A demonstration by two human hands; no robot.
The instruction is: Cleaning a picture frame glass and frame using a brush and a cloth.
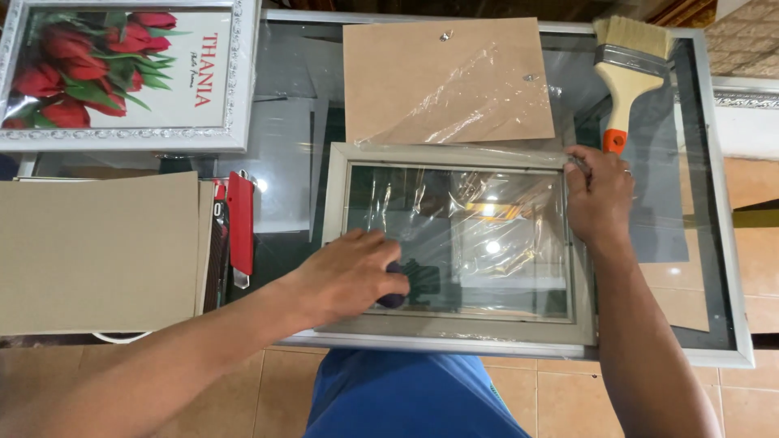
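Head view, left hand [349,274] gripping dark tool [392,298] on frame [458,239], right hand [599,197] pinching plastic wrap [519,219] at frame's corner, brush [629,69] beyond.

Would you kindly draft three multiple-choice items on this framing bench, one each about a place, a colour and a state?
1. Where does the paintbrush lie?
A. Far right corner of the glass table
B. On the cardboard stack
C. Inside the grey frame

2. What colour are the flowers in the framed picture?
A. Yellow
B. Red
C. White

3. What is the state of the grey frame?
A. Standing upright
B. Lying flat under clear plastic film
C. Hanging on a wall

Answers: 1 A, the brush rests by the table's far right edge. 2 B, the blooms are red with green leaves. 3 B, the frame lies flat, with the left hand and right hand on it.
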